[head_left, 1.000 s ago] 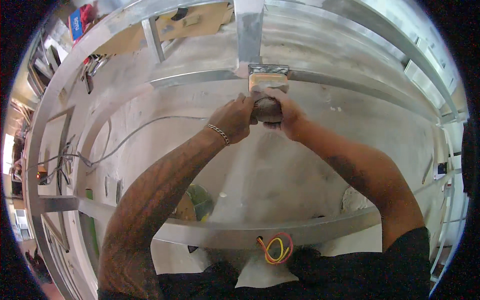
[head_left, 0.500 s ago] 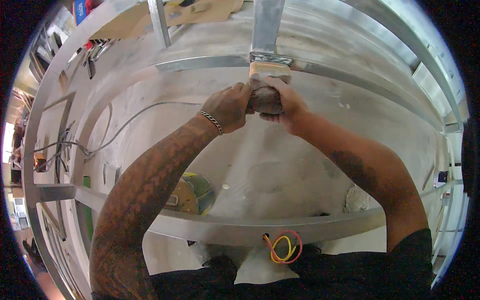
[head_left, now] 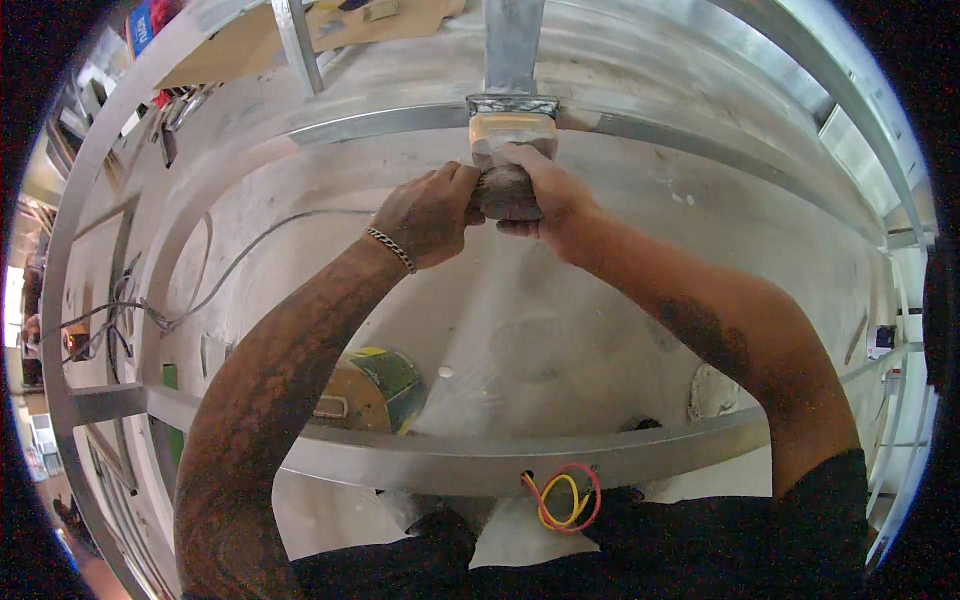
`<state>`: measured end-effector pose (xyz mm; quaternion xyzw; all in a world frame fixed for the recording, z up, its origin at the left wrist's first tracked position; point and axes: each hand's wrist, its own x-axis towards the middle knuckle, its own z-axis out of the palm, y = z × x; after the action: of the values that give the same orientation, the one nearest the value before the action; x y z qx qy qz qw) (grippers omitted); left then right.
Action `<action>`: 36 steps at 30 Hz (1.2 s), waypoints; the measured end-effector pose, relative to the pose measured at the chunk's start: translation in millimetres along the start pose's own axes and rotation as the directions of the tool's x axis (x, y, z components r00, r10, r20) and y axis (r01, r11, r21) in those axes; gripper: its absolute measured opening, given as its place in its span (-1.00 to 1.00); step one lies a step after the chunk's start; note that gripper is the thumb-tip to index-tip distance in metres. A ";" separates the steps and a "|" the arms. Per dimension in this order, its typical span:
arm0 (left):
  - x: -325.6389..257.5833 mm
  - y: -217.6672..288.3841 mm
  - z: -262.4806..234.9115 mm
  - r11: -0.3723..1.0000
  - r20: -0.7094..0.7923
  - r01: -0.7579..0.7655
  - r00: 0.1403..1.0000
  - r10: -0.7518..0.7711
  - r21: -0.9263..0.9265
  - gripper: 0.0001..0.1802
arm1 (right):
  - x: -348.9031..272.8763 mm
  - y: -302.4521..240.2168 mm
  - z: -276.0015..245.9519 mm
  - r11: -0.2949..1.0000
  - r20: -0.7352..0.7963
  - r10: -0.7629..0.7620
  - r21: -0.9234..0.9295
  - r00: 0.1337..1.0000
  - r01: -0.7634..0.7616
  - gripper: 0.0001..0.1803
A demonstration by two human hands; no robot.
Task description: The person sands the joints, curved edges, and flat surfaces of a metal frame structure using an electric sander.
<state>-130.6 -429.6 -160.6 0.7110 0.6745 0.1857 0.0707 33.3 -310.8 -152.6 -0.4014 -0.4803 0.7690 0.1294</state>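
Both my hands grip a yellowish, dusty power sander (head_left: 513,130) at arm's length. Its flat dark pad (head_left: 512,103) rests against the grey metal frame where an upright tube (head_left: 514,45) meets a crossbar (head_left: 390,122). My left hand (head_left: 432,213), with a chain bracelet at its wrist, closes on the left side of the sander's dark rear part (head_left: 508,192). From the right, my right hand (head_left: 555,195) wraps that part, thumb on top and fingers beneath. Some fingertips are hidden behind the tool.
A grey cord (head_left: 270,237) runs left to a tangle on the frame. Closer to me, a front rail (head_left: 480,460) has looped red and yellow wires (head_left: 562,505). Beneath it sits a round drum-like container (head_left: 385,390). Cardboard (head_left: 240,50) and hand tools (head_left: 175,115) lie far left.
The whole view has shifted a little, so frame, arms and sander appear farther left and higher. Against the upright tube the sander has slid slightly left. Both hands keep their grip.
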 end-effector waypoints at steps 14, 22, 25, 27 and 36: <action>1.1 6.8 -2.5 1.000 0.012 0.019 1.000 -0.019 -0.011 -0.63 | -8.8 -15.6 7.0 0.994 -0.140 0.095 -0.038 0.986 -0.101 -0.42; 2.2 18.3 1.8 0.999 -0.130 -0.012 0.991 0.007 -0.034 -0.63 | -17.9 -17.6 -3.9 0.989 -0.100 -0.072 -0.134 0.992 0.059 -0.35; 2.2 27.2 5.7 0.998 -0.096 0.023 0.995 -0.029 -0.057 -0.59 | -16.4 -29.1 -9.0 0.965 -0.090 0.005 -0.262 0.996 -0.028 -0.49; 3.9 30.5 8.2 0.998 -0.114 0.037 0.993 -0.043 -0.055 -0.57 | -18.0 -30.7 -10.9 0.953 -0.087 -0.009 -0.303 0.996 -0.018 -0.54; -2.7 38.0 21.1 0.995 -0.127 0.062 0.989 -0.071 -0.072 -0.59 | -18.9 -33.1 -14.8 0.960 -0.114 -0.012 -0.279 0.993 -0.020 -0.39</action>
<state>-87.6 -432.1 -167.1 0.6718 0.6943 0.2519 0.0570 50.3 -295.7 -118.7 -0.4601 -0.5750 0.6695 0.0973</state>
